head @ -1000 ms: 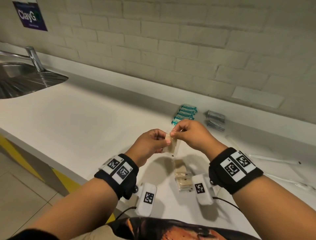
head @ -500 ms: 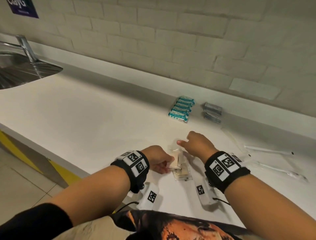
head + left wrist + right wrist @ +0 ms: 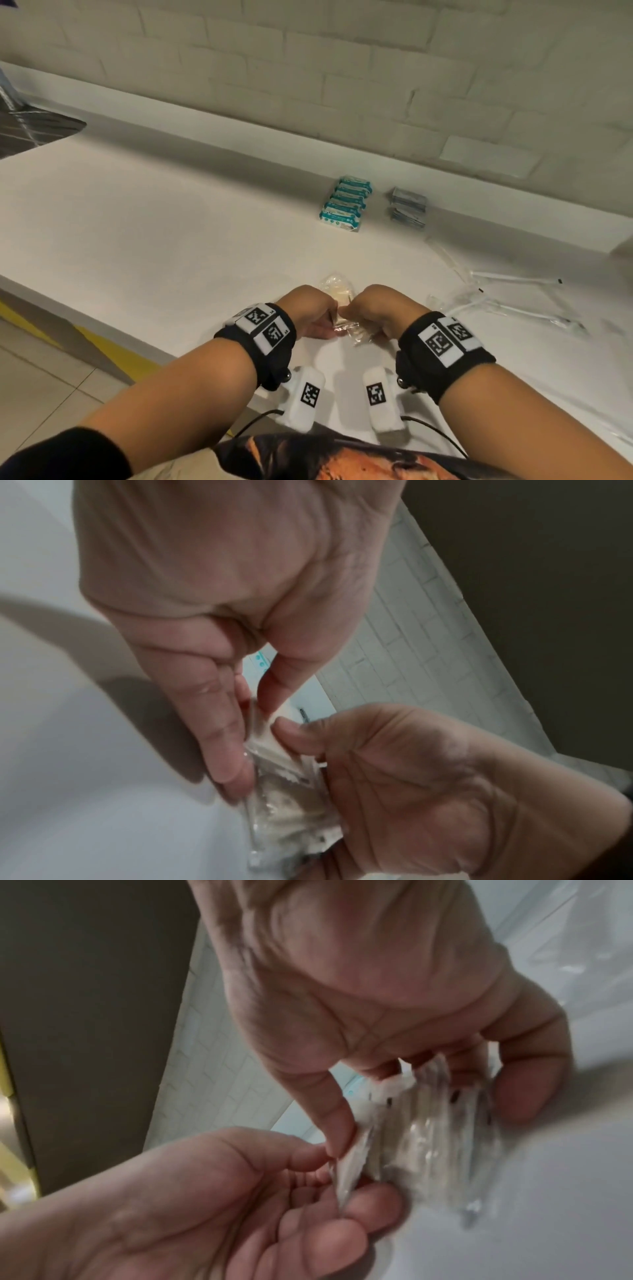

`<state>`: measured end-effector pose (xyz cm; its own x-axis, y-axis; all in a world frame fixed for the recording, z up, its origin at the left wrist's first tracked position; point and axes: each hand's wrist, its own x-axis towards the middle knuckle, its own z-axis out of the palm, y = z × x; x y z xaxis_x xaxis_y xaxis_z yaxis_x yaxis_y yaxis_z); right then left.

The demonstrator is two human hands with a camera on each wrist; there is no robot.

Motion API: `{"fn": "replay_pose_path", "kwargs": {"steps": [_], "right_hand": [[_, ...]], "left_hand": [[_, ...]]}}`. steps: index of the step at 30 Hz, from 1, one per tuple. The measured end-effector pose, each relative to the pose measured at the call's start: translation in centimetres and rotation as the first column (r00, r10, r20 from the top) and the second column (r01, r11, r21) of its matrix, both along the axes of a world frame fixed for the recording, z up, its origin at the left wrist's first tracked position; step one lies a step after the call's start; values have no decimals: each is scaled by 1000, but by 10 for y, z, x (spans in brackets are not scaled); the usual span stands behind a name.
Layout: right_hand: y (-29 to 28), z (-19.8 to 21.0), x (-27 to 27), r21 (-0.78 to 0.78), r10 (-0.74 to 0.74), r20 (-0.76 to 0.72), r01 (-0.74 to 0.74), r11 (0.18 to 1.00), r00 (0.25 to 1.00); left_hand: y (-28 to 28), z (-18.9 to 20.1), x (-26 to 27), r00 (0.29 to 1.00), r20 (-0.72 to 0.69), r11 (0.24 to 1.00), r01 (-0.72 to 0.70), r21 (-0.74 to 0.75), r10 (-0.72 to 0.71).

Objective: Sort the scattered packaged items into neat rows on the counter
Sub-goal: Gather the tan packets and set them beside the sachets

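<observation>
On the white bench (image 3: 171, 219) the left hand (image 3: 310, 310) and right hand (image 3: 387, 308) both pinch a small pile of clear packets (image 3: 346, 325) near its front edge; farther back lie a row of teal packs (image 3: 346, 202) and grey sachets (image 3: 408, 207), printing unreadable

Clear, glossy crinkled plastic wraps the tan packets (image 3: 346, 327) near the worktop's front edge; the worktop (image 3: 171, 222) itself looks smooth, matt white. The teal packets (image 3: 346, 202) by the back edge have shiny printed film. The wall (image 3: 342, 68) is rough, matt painted brick
</observation>
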<state>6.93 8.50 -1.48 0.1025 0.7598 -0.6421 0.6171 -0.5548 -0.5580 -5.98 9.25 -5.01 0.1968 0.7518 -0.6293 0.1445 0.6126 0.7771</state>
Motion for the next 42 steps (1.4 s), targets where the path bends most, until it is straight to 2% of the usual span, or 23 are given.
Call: {"fn": "replay_pose_path", "kwargs": {"steps": [4,6,8,10,11,14,16,18,22,25,30,33,36,39,42], "right_hand": [[0,5,-3,152,54,6,-54,987,999],[3,9,0,264,111,108,-136,955,988],[9,16,4,389,128,245,-218,895,961],[12,24,7,500,121,340,-288,817,933],[14,23,7,523,128,397,-339,782,909],[14,3,3,394,260,563,-531,750,785],[12,-16,3,296,337,583,-580,759,739],[12,-23,9,307,296,564,-528,792,771],[13,-22,26,279,204,529,-396,875,824],[15,-23,28,342,218,491,-417,842,844],[21,-17,23,454,268,289,-378,807,919],[24,-17,26,431,237,361,-387,816,902],[20,-25,27,328,278,517,-488,809,809],[16,-30,21,294,361,481,-535,792,799],[19,-31,22,335,350,493,-545,769,797]], "left_hand": [[-4,0,-4,995,95,999,1,45,-6],[-1,1,-7,999,26,990,26,142,-30],[7,0,-12,997,-62,962,-24,274,43],[16,1,-15,991,-49,918,-93,385,121],[19,2,-16,991,-57,896,-81,436,117],[22,3,-11,978,-204,864,133,486,-36],[20,-2,-7,967,-223,868,213,449,-123],[18,-7,-5,955,-256,852,255,458,-148],[20,-14,-6,965,-231,850,225,476,-126],[22,-15,-1,962,-242,835,234,499,-125],[26,-18,10,974,-179,836,215,505,-142],[32,-22,8,981,-159,834,182,521,-115],[32,-23,6,982,-145,829,181,529,-122],[28,-24,15,976,-151,820,214,531,-157],[26,-25,19,981,-158,805,181,564,-110]]}}
